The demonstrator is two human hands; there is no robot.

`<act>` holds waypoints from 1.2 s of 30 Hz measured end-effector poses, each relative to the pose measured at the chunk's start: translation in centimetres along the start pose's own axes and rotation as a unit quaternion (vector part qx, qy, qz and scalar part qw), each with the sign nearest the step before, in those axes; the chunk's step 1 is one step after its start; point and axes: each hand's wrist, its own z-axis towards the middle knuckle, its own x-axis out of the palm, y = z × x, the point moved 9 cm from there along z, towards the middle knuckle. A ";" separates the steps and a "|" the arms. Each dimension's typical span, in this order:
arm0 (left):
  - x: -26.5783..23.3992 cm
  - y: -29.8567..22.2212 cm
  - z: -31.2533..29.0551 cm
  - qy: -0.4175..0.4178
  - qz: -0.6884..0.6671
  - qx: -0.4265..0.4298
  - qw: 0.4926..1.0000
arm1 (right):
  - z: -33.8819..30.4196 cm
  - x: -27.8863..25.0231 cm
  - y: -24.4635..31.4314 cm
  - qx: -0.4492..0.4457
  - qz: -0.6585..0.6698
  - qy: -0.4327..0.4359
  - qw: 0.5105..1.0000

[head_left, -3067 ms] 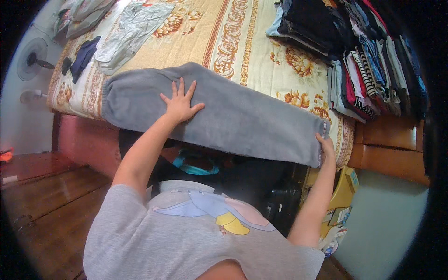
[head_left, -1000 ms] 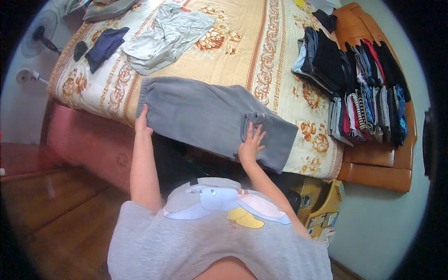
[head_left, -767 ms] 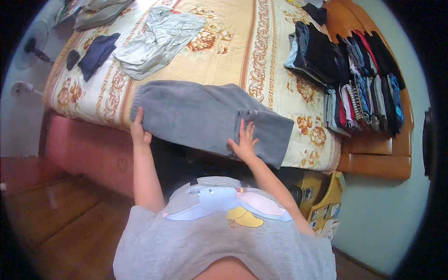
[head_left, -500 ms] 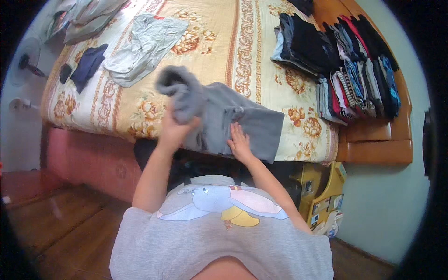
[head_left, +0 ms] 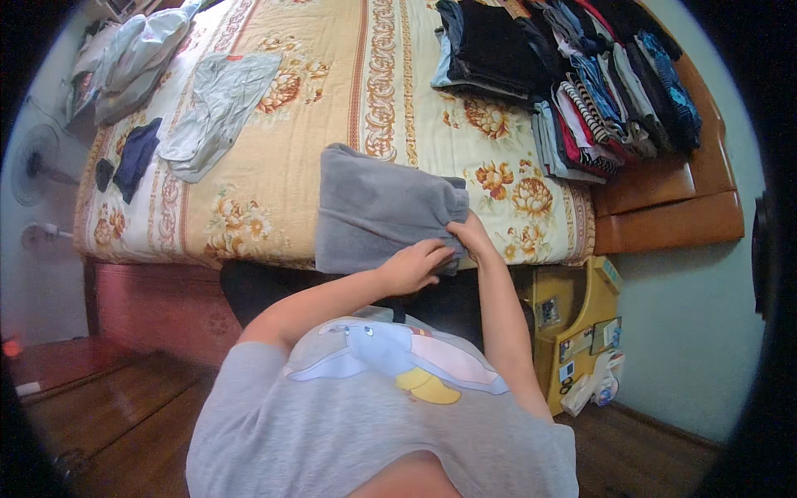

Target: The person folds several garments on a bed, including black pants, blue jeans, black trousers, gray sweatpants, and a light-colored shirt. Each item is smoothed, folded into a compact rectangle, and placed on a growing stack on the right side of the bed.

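Note:
A soft grey fleece garment point(head_left: 382, 199) lies folded into a rough rectangle at the near edge of the bed, right in front of me. My left hand point(head_left: 413, 266) rests on its lower right part, fingers extended over the cloth. At the garment's right edge, my right hand point(head_left: 471, 236) grips the fabric with the thumb on top; the fingers underneath are hidden. The two hands are close together. What kind of garment it is cannot be made out in this folded state.
Folded dark trousers point(head_left: 490, 50) and a row of folded clothes point(head_left: 598, 108) lie at the far right by the wooden headboard point(head_left: 672, 220). Leftward are a pale shirt point(head_left: 217, 116), a navy cloth point(head_left: 135, 158) and heaped clothes point(head_left: 149, 58). A fan point(head_left: 37, 166) stands beyond the bed.
My left hand has brought the rolled grey end over rightward, so the garment is now a flatter, smaller rectangle. My right hand has moved to its right edge. The view has shifted slightly.

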 end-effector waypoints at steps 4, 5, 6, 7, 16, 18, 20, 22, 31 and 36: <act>-3.6 3.1 -7.7 -0.077 0.390 -0.100 0.912 | 0.6 -2.0 -3.3 0.036 0.043 -0.058 0.997; -4.5 4.9 -10.1 -0.070 0.367 -0.131 0.918 | 0.8 -2.2 -4.0 0.033 0.050 -0.063 0.996; -5.8 5.4 -11.7 -0.083 0.360 -0.150 0.917 | 0.6 -2.5 -4.0 0.029 0.027 -0.102 0.994; -6.7 5.0 -12.7 -0.127 0.349 -0.092 0.924 | 0.2 -2.6 -3.4 0.023 0.002 -0.139 0.990; -6.3 4.5 -12.7 -0.129 0.277 -0.008 0.952 | -1.8 15.6 13.4 -0.350 -0.550 -0.135 0.746; -5.9 4.8 -12.3 -0.105 0.257 -0.017 0.961 | 2.7 18.3 12.7 -0.324 -0.563 -0.087 0.755; -6.0 5.0 -12.2 -0.107 0.248 -0.027 0.962 | 7.8 20.6 10.1 -0.250 -0.585 -0.002 0.772; -5.5 4.5 -13.1 -0.105 0.229 -0.031 0.967 | 8.6 20.6 12.3 -0.294 -0.563 -0.075 0.769; -9.3 6.4 -14.5 -0.159 0.170 -0.085 0.969 | -0.7 18.1 13.2 -0.351 -0.541 -0.156 0.748; -12.1 15.1 -10.3 -0.255 0.061 -0.408 0.874 | -2.2 8.7 6.5 -0.120 -0.591 -0.228 0.764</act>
